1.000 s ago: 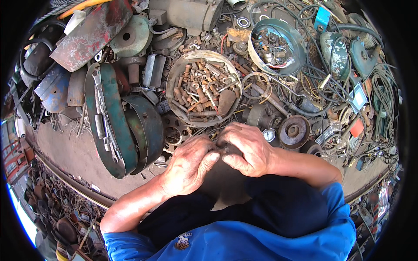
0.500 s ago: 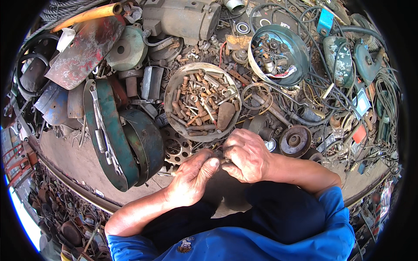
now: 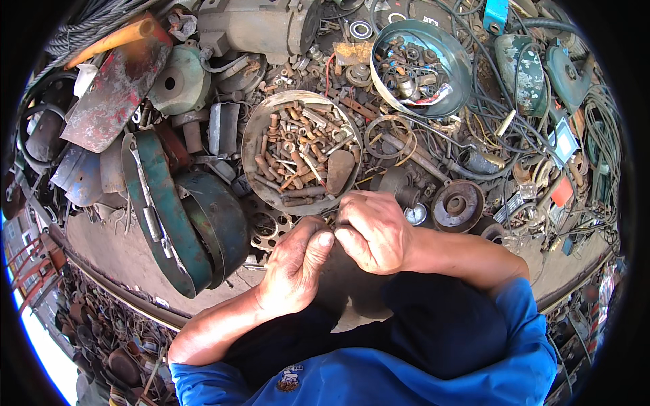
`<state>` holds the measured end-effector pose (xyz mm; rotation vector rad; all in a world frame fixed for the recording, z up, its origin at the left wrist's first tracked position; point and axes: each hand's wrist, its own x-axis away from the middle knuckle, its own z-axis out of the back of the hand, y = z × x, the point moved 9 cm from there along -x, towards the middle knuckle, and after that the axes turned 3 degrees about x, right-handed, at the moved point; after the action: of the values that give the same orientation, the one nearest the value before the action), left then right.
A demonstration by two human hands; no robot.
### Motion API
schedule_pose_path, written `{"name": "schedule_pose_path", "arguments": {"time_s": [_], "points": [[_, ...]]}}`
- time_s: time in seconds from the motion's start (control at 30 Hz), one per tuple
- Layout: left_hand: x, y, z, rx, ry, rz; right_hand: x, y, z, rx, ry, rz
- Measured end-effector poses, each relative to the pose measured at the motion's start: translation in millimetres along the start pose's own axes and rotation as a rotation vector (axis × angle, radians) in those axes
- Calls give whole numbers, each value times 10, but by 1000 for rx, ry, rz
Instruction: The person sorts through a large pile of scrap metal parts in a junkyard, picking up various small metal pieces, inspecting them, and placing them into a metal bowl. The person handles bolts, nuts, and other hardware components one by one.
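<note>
My left hand (image 3: 295,260) and my right hand (image 3: 374,232) meet in front of my body, fingers curled and fingertips close together. Whatever they grip between them is small and mostly covered by the fingers, so I cannot make out its kind. Just beyond my hands stands a round pan (image 3: 252,150) full of rusty bolts (image 3: 298,152) and nuts. A flat brown metal piece (image 3: 339,170) lies on the bolts at the pan's right side. Beside my left hand is a metal disc with holes (image 3: 265,227), partly hidden.
Left of the pan stands a green metal guard (image 3: 145,203) with wrenches (image 3: 154,216) on it. A second round tub (image 3: 460,81) with small parts is at the far right. A motor housing (image 3: 257,27) lies at the back. Cables (image 3: 504,101) and scrap crowd the right side.
The view has shifted slightly, so the pan and scrap sit a little further left and up. My hands stay together; the small piece seen between the fingertips is now more hidden.
</note>
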<state>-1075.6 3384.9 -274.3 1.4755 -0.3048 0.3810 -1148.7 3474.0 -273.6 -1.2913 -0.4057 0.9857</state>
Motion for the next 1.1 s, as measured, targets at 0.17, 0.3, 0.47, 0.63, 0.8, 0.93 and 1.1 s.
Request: {"name": "schedule_pose_path", "arguments": {"time_s": [0.17,0.3,0.47,0.63,0.8,0.93,1.1], "points": [[-61,259,-61,-419,-127,-419,247,325,-227,-621,-138,-648],[-555,175,289,-654,-120,-334,131,593,158,-206,10,-598],[-1551,-333,1193,-868,316,57,186,1105,320,-694,344,-673],[-1595,-646,1310,-750,419,92,343,1438,462,-227,270,-797],[-1585,-395,896,-729,236,-19,404,1368,598,-46,318,-694],[-1682,-309,518,-599,59,-106,370,1055,814,111,442,-469],[-2021,-682,1238,-423,339,113,203,590,837,153,388,-136]]}}
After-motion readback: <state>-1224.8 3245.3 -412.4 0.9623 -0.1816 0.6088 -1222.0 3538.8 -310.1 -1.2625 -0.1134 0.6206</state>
